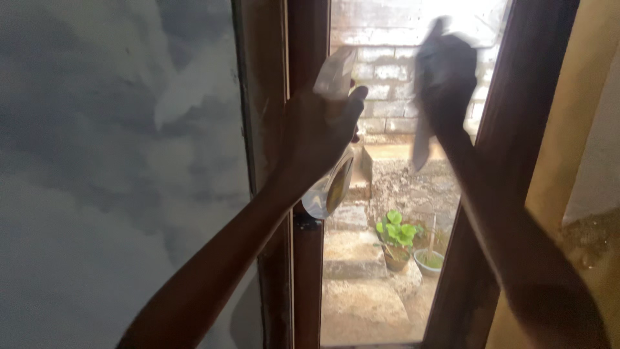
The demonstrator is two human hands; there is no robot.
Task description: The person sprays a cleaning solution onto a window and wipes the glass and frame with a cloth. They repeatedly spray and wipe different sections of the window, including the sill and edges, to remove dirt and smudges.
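Observation:
My left hand (318, 132) is raised in front of the window and grips a clear plastic spray bottle (332, 184) with a pale trigger head at the top. My right hand (444, 77) is higher and to the right, pressing a white cloth (421, 139) against the glass pane (381, 58); part of the cloth hangs below the hand. The hand is blurred. Both arms reach up from the bottom of the view.
A dark brown wooden window frame (303, 271) borders the narrow pane on both sides. A cloudy frosted pane (116, 174) fills the left. Outside are a brick wall, stone steps and a green potted plant (395, 236). A yellowish wall (581, 129) stands at right.

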